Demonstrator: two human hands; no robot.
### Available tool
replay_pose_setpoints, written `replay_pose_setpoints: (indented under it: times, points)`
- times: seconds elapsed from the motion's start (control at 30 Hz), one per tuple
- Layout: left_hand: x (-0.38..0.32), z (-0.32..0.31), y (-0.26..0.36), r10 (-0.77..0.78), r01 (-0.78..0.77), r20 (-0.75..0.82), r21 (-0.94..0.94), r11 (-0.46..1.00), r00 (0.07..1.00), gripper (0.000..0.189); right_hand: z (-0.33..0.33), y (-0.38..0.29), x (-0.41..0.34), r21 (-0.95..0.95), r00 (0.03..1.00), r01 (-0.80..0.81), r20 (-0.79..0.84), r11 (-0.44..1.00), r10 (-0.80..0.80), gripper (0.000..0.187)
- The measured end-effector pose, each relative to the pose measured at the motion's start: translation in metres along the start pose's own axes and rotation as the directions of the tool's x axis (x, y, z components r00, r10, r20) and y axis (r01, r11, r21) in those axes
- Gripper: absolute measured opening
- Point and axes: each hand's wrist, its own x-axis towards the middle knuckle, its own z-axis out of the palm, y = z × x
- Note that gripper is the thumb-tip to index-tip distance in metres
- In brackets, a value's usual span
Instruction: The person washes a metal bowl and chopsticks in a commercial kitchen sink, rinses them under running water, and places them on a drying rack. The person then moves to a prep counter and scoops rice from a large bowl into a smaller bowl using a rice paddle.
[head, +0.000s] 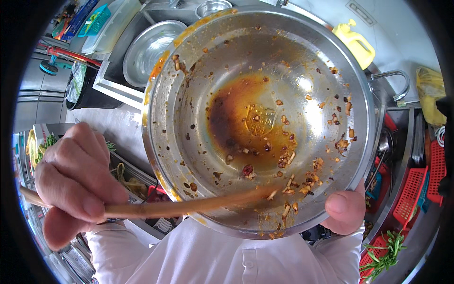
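A large stainless steel bowl (pixel 312 149) fills the middle of the view, its inside turned up toward me. Brown, oily liquid (pixel 230 117) pools at its bottom, and bits of fried seasoning cling to the wall. My right hand (pixel 345 211) grips the rim at the lower right, thumb on top and most fingers hidden beneath. Wooden chopsticks (pixel 152 209), or one thick stick, are held in my left hand (pixel 72 184). Their blurred tip reaches over the bowl's near wall, among the bits. Orange sauce streaks the left rim.
Behind the bowl, another steel basin (pixel 152 49) sits in a sink (pixel 115 69). A yellow jug (pixel 354 44) stands at the back right. Red plastic baskets (pixel 409 195) and green leaves (pixel 385 254) lie to the right. A black bin (pixel 94 90) is at the left.
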Motion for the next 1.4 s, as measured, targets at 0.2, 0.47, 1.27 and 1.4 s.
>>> replay_pose_setpoints:
  times: [0.2,0.47,1.27,1.4]
  points:
    - [0.01,0.021,-0.003,0.084,-0.094,0.057,0.199,0.976,0.995,0.047,-0.006,-0.003,0.014,-0.135,0.957,0.151,0.267,0.979,-0.111,0.083]
    - [0.011,0.01,0.019,-0.057,0.058,0.12,-0.008,0.998,0.991,0.038,0.008,0.001,-0.003,0.0,0.997,0.063,0.036,0.998,-0.063,0.085]
    - [0.009,0.018,0.026,0.323,-0.351,-0.143,-0.257,0.901,0.935,0.017,-0.002,-0.001,-0.009,-0.045,1.0,-0.014,0.02,0.999,0.015,0.086]
    - [0.007,0.008,0.038,-0.257,0.19,-0.019,-0.621,0.76,0.966,0.013,-0.002,-0.001,-0.011,-0.052,1.0,-0.017,0.019,0.998,0.018,0.086]
